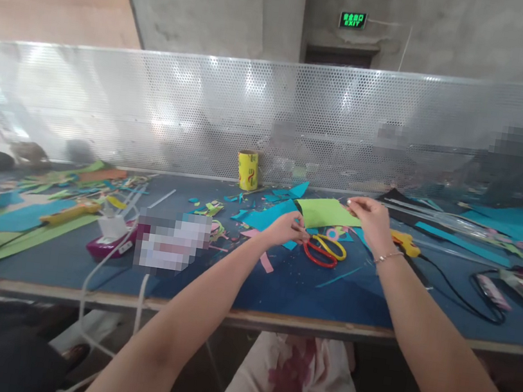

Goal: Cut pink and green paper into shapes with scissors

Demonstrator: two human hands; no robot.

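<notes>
A lime-green sheet of paper [325,212] is held just above the blue table [278,286], folded or curved. My left hand [286,229] pinches its near left corner, fingers closed. My right hand [370,216] pinches its right edge, a thin bracelet on that wrist. Right below the sheet lie scissors with red and yellow handles [324,250]. Turquoise paper pieces [266,216] and small scraps lie beside my left hand.
A yellow can [247,169] stands by the perforated metal screen [272,119]. A yellow glue gun [404,243] with a black cable lies to the right. A pink box with a white plug [113,233], a second glue gun [69,211] and paper strips lie to the left.
</notes>
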